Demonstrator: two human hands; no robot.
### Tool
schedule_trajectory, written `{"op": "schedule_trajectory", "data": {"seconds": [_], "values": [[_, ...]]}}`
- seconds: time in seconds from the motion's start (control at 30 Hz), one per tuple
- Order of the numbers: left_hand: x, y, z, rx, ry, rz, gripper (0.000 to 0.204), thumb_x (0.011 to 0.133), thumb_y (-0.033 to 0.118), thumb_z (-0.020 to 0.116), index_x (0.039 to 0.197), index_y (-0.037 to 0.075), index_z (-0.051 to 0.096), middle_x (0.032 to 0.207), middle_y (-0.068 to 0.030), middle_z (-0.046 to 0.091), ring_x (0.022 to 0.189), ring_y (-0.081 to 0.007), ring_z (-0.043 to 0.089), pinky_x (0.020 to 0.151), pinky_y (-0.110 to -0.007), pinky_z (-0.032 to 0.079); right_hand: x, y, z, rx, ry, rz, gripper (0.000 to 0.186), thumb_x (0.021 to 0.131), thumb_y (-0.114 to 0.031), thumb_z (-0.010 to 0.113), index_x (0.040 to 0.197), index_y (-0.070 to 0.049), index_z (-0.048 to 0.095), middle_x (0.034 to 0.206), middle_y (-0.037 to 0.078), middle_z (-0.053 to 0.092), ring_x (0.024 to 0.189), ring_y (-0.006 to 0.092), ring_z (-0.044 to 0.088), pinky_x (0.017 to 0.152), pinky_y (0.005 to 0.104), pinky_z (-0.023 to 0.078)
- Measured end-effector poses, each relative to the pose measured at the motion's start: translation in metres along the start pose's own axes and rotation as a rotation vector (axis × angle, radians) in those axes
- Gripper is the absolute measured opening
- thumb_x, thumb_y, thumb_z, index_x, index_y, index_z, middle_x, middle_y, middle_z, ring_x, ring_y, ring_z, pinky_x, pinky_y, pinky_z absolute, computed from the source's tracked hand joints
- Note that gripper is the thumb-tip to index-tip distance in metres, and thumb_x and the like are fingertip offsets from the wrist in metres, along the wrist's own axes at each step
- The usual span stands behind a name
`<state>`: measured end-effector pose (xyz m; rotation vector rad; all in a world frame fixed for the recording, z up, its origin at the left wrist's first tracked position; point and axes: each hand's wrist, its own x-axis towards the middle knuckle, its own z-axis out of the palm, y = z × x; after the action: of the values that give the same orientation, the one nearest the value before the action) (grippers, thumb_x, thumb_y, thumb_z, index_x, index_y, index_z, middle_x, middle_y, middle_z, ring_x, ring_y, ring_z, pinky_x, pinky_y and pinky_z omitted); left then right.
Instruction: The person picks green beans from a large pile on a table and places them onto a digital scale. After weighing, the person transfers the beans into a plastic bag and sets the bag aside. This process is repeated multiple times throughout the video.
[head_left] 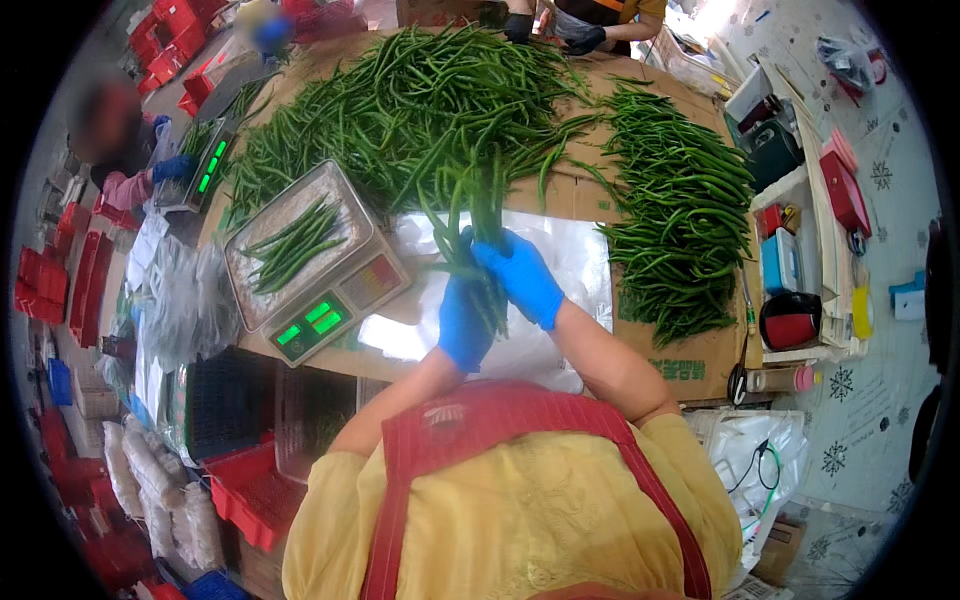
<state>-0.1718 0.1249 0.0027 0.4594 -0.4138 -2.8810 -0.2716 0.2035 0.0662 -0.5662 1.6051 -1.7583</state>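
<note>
Both my hands wear blue gloves and are closed around one bunch of long green chili peppers (487, 200), held upright and slightly blurred. My left hand (462, 322) cups the lower part of the bunch. From the right, my right hand (518, 275) wraps round its middle. Beneath them lies a shiny silvery sheet (590, 270) on the cardboard-covered table. To the left, a digital scale (375, 262) with lit green digits carries a small bundle of chili peppers (293, 247) on its metal pan.
A large loose heap of chili peppers (400, 110) spreads beyond my hands. Neatly aligned peppers (680, 210) form a long row at right. Scissors (738, 383) lie near the right table edge. Clear plastic bags (190, 300) hang at left. Two co-workers stand around the table.
</note>
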Motion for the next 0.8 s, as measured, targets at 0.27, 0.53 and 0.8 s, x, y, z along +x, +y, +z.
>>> {"op": "schedule_trajectory", "data": {"seconds": [0.27, 0.53, 0.8], "values": [[0.012, 0.019, -0.007, 0.471, -0.087, -0.007, 0.046, 0.09, 0.009, 0.048, 0.136, 0.011, 0.04, 0.114, -0.0059, 0.057, 0.098, -0.0187, 0.059, 0.083, -0.035, 0.05, 0.007, 0.024, -0.006, 0.083, -0.121, 0.119, 0.038, 0.095, -0.018, 0.059, 0.128, -0.002, 0.054, 0.118, 0.008, 0.063, 0.106, 0.0151, 0.059, 0.093, 0.0304, 0.047], [-0.005, 0.027, -0.012, 0.503, -0.172, 0.122, 0.062, 0.091, 0.01, 0.054, 0.147, 0.012, 0.028, 0.124, -0.0079, 0.052, 0.106, -0.0186, 0.056, 0.09, -0.034, 0.047, -0.004, 0.025, -0.009, 0.36, -0.198, 0.21, 0.045, 0.099, -0.027, 0.053, 0.136, -0.002, 0.049, 0.126, 0.007, 0.059, 0.111, 0.0165, 0.057, 0.096, 0.0322, 0.046], [-0.02, 0.054, -0.02, 0.992, -0.163, 0.093, 0.062, 0.093, 0.017, 0.053, 0.146, 0.007, 0.023, 0.114, -0.0073, 0.053, 0.094, -0.0144, 0.057, 0.074, -0.029, 0.051, -0.006, 0.029, 0.007, 0.295, -0.303, 0.166, 0.048, 0.096, -0.024, 0.057, 0.138, -0.002, 0.047, 0.128, 0.009, 0.058, 0.113, 0.0181, 0.056, 0.097, 0.0329, 0.045]]}}
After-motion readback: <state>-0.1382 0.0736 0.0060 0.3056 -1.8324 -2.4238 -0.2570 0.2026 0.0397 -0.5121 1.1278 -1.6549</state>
